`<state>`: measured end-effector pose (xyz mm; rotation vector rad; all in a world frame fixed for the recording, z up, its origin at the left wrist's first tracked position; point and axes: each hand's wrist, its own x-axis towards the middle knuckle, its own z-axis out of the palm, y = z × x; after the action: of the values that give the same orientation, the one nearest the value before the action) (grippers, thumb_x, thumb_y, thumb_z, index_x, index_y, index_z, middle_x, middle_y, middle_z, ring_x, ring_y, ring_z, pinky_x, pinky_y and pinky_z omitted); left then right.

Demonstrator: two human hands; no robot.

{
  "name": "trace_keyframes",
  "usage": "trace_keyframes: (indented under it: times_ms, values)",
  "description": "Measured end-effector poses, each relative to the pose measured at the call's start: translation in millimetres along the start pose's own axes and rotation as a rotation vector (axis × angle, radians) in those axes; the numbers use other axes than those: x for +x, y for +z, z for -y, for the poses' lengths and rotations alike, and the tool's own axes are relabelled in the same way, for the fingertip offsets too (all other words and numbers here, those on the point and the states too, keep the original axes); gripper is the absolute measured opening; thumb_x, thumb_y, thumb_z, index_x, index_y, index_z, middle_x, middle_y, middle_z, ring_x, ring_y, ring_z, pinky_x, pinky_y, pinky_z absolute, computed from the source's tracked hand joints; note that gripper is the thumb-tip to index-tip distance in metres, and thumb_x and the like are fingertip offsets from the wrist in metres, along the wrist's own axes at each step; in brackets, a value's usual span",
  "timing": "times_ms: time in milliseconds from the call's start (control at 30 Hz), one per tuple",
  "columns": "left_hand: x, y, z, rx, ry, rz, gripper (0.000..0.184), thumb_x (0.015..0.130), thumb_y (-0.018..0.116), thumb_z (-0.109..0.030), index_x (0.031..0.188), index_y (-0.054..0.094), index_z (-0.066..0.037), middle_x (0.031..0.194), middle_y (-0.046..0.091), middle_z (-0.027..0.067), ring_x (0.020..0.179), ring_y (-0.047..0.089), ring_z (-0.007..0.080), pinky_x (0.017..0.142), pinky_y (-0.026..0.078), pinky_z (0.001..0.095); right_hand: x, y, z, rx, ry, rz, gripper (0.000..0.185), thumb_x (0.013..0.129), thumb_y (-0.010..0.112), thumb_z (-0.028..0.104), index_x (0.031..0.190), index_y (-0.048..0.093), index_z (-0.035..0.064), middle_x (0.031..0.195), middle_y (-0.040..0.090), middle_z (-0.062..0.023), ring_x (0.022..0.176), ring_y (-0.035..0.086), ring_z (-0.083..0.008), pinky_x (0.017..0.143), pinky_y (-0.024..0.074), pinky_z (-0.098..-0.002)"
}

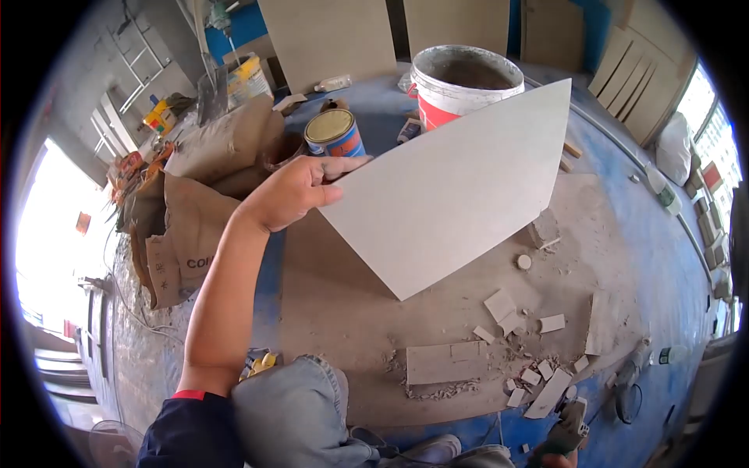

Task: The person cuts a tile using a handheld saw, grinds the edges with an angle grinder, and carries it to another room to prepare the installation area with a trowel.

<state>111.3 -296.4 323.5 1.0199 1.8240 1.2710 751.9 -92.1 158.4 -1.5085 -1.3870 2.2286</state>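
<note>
A large pale tile [456,187] stands tilted up in front of me, one lower corner close to the board on the floor. My left hand [287,193] pinches its left corner, fingers along the top edge and thumb on the face. At the bottom edge of the view, my right hand [563,460] is wrapped round an angle grinder [568,429] with a dark green body and a metal head; most of this hand is cut off. Broken tile pieces [549,394] and a rectangular tile strip [445,363] lie on the dusty board [335,312] nearby.
Behind the tile stands a white bucket [460,66]. A paint can [334,132] is left of it, beside stacked paper sacks [226,148]. Large tiles [328,43] lean at the back. A plastic bottle [663,189] and a pipe [616,140] lie at right.
</note>
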Motion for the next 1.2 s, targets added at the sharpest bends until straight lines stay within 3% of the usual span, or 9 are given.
trace_keyframes:
  times_ms: [167,233,333,767,1000,1067,1133,1200]
  values:
    - [-15,13,10,-0.118,0.094,-0.016,0.059,0.083,0.052,0.004,0.142,0.046,0.006,0.128,0.061,0.0097,0.117,0.057,0.0143,0.105,0.038,0.0277,-1,12,10,-0.002,-0.019,-0.036,0.065,0.077,0.068,0.028,0.131,0.048,-0.0021,0.115,0.062,-0.0198,0.102,0.061,-0.0344,0.090,0.0475,-0.0424]
    - [-21,18,18,-0.163,0.132,-0.058,0.064,0.081,0.060,-0.004,0.142,0.045,0.007,0.133,0.059,0.0103,0.120,0.056,0.0151,0.107,0.038,0.0298,1,21,14,-0.007,-0.031,-0.046,0.064,0.074,0.068,0.027,0.128,0.049,-0.0024,0.111,0.062,-0.0195,0.098,0.062,-0.0336,0.087,0.0485,-0.0419]
    - [-26,26,26,-0.218,0.146,-0.081,0.065,0.080,0.061,-0.002,0.142,0.045,0.006,0.132,0.059,0.0097,0.120,0.056,0.0149,0.107,0.039,0.0298,1,34,20,-0.006,-0.058,-0.060,0.062,0.071,0.068,0.025,0.123,0.051,-0.0029,0.105,0.063,-0.0191,0.092,0.062,-0.0324,0.082,0.0500,-0.0411]
    - [-33,50,37,-0.196,0.182,-0.108,0.061,0.085,0.070,-0.006,0.141,0.048,0.004,0.130,0.061,0.0074,0.118,0.054,0.0135,0.103,0.040,0.0287,-39,106,69,0.056,-0.348,-0.371,0.056,0.057,0.066,0.023,0.105,0.055,-0.0042,0.082,0.064,-0.0175,0.068,0.064,-0.0278,0.063,0.0544,-0.0376]
    - [-31,82,59,-0.187,0.329,-0.055,0.065,0.089,0.068,-0.004,0.147,0.039,0.004,0.146,0.049,0.0104,0.134,0.043,0.0176,0.112,0.029,0.0329,-50,86,81,0.024,-0.467,-0.343,0.058,0.057,0.065,0.028,0.103,0.054,-0.0049,0.082,0.062,-0.0183,0.070,0.063,-0.0296,0.062,0.0517,-0.0367]
    - [-31,91,62,-0.398,0.321,0.059,0.053,0.091,0.061,0.000,0.142,0.046,0.004,0.152,0.043,0.0147,0.138,0.041,0.0227,0.113,0.030,0.0363,-53,85,81,0.033,-0.513,-0.324,0.058,0.057,0.065,0.028,0.103,0.054,-0.0052,0.082,0.061,-0.0184,0.071,0.063,-0.0299,0.062,0.0517,-0.0368]
    - [-26,95,66,-0.356,0.352,0.112,0.058,0.086,0.060,-0.001,0.142,0.047,0.003,0.152,0.042,0.0181,0.139,0.041,0.0275,0.113,0.030,0.0377,-57,88,85,0.213,-0.613,-0.373,0.055,0.055,0.063,0.026,0.098,0.057,-0.0073,0.080,0.061,-0.0198,0.069,0.063,-0.0307,0.062,0.0516,-0.0367]
    - [-17,104,64,-0.170,0.684,0.244,0.069,0.077,0.062,-0.006,0.144,0.046,0.000,0.151,0.041,0.0223,0.140,0.041,0.0336,0.114,0.030,0.0390,-66,81,90,0.240,-0.640,-0.391,0.057,0.056,0.064,0.026,0.101,0.056,-0.0074,0.082,0.061,-0.0200,0.071,0.063,-0.0310,0.063,0.0521,-0.0367]
